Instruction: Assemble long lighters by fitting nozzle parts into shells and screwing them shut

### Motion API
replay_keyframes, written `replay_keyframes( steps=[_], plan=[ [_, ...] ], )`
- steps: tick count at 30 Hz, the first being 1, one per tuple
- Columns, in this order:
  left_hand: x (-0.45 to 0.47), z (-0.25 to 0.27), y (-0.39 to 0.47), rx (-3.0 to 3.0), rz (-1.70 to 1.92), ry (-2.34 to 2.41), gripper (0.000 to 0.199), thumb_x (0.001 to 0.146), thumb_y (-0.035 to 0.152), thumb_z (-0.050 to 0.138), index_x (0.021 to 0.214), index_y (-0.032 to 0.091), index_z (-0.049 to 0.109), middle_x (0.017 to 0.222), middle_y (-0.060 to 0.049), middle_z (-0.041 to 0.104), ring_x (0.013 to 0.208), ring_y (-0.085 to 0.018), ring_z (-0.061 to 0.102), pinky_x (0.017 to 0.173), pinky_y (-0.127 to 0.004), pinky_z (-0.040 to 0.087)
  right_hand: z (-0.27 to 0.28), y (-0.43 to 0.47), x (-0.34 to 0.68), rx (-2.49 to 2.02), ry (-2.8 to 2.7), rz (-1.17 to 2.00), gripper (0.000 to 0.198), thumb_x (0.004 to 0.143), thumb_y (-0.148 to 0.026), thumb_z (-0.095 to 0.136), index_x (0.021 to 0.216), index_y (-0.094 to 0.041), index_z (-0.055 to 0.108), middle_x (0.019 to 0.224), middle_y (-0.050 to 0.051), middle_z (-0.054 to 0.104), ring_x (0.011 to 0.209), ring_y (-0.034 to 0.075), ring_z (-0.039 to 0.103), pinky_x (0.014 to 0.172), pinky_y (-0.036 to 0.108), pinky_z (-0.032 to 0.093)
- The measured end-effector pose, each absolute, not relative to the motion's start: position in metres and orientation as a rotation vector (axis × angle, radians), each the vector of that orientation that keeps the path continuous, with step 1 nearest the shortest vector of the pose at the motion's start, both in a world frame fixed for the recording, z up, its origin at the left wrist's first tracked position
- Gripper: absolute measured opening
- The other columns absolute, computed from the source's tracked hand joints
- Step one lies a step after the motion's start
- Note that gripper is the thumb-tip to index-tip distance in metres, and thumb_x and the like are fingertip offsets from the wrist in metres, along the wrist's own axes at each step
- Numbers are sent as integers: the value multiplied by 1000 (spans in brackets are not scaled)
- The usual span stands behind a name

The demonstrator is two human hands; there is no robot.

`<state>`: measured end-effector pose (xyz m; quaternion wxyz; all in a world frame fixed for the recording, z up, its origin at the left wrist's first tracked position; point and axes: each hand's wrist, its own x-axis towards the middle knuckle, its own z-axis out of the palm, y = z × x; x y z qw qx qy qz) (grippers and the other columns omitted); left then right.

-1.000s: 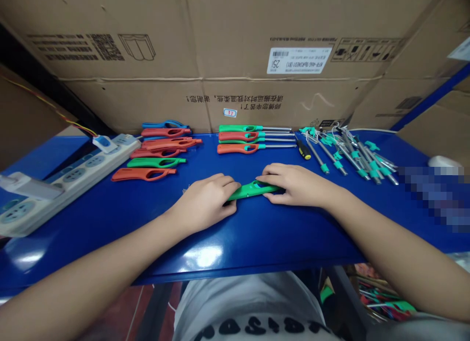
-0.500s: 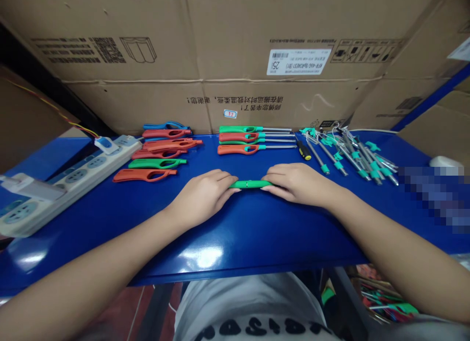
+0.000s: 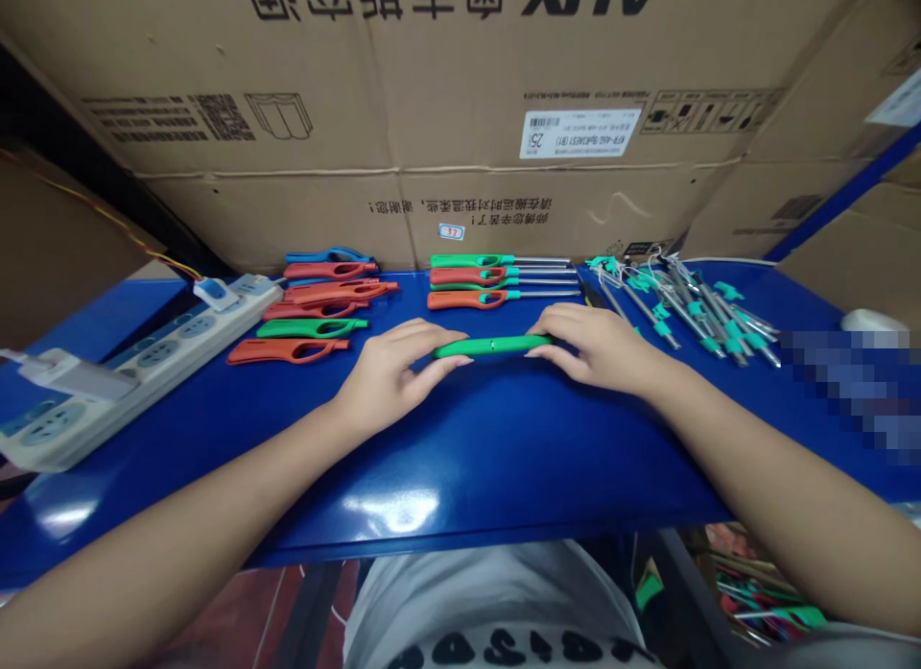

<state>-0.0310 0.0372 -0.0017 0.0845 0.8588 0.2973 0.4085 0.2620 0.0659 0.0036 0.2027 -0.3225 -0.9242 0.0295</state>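
Note:
Between my two hands is a green lighter handle [image 3: 496, 346], seen edge-on and held level above the blue table. My left hand [image 3: 392, 371] pinches its left end between thumb and fingers. At the opposite end, my right hand [image 3: 597, 347] grips it the same way. Beyond my hands lie several lighters with metal tubes [image 3: 543, 283], their handles green, red and orange. To the left is a column of loose lighter handles [image 3: 295, 350] in orange, green, red and blue. Metal tubes with teal fittings and wires [image 3: 691, 309] are heaped on the right.
A white power strip [image 3: 165, 357] with plugs runs along the left side. A large cardboard box [image 3: 302, 199] stands behind the table. A dark screwdriver [image 3: 591, 293] lies partly behind my right hand. Below right, a container holds assorted parts [image 3: 769, 602].
The green handle and both hands are slightly higher in view. More of the handle shows between my fingers, and my left grip has shifted outward. The camera view has tilted a little.

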Motion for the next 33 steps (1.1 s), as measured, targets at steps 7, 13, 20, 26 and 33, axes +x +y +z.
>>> replay_keyframes(
  steps=[7, 13, 20, 26, 33],
  plan=[
    [-29, 1, 33, 2599, 1264, 964, 30, 90, 30, 73, 115, 15, 70, 105, -8, 76, 90, -16, 72, 82, -24, 57, 7, 62, 260, -920, -2513, 88, 31, 104, -37, 37, 93, -19, 59, 86, 8, 66, 79, 21, 60, 71, 32, 44],
    [-30, -5, 33, 2890, 1004, 761, 39, 96, 31, 65, 132, 15, 61, 108, -11, 69, 98, -19, 68, 87, -29, 57, 3, 61, 258, -946, -2606, 281, 46, 107, -39, 27, 71, -21, 49, 68, 3, 53, 62, 17, 50, 63, 30, 38],
    [-29, -3, 30, 2872, 965, 797, 31, 99, 37, 59, 115, 11, 67, 91, -7, 75, 77, -17, 71, 72, -26, 56, 7, 52, 252, -725, -2582, 444, 36, 103, -40, 48, 129, -20, 62, 121, 9, 70, 110, 22, 66, 95, 35, 50],
    [-25, -4, 25, 2750, 878, 834, 25, 99, 33, 59, 110, 13, 69, 90, -5, 75, 76, -16, 70, 71, -24, 53, -7, 47, 242, -616, -2485, 286, 26, 102, -27, 50, 120, -20, 68, 115, 6, 76, 104, 19, 71, 92, 32, 55],
    [-27, -6, 31, 2754, 819, 857, 27, 100, 36, 58, 111, 14, 69, 94, -5, 75, 80, -17, 71, 74, -25, 53, -3, 50, 241, -690, -2532, 327, 26, 102, -29, 52, 118, -19, 70, 117, 7, 76, 106, 20, 71, 93, 33, 54]
  ],
)
